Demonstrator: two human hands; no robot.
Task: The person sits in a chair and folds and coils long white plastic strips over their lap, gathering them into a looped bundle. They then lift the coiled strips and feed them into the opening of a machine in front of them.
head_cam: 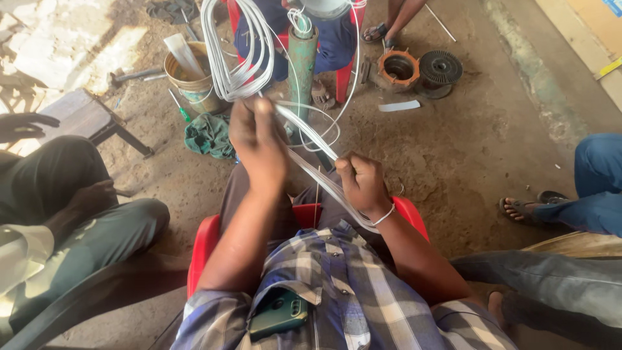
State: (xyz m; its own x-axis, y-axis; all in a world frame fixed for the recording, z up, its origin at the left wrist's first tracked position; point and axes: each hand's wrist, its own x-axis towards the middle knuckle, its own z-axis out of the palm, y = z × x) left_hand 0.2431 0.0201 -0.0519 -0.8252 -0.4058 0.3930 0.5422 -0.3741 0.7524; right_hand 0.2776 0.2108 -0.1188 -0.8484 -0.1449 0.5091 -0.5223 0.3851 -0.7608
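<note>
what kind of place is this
Probably an informal motor or pump repair workshop: bare dirt floor, an opened round motor housing with copper windings, a tall green metal pump cylinder, and both hands gripping a bundle of white wire.

Floor (453, 149): bare packed dirt, brown, stained. Standing or lying directly on it:
- bucket (190, 81), upper left
- green rag (208, 135), crumpled, just below the bucket
- screwdriver (180, 107), green handle, beside the rag
- round orange-brown motor part (397, 69), with a black spool (440, 69) touching its right side
- pale flat strip (399, 105) near both
- low wooden stool (87, 116), left
</note>
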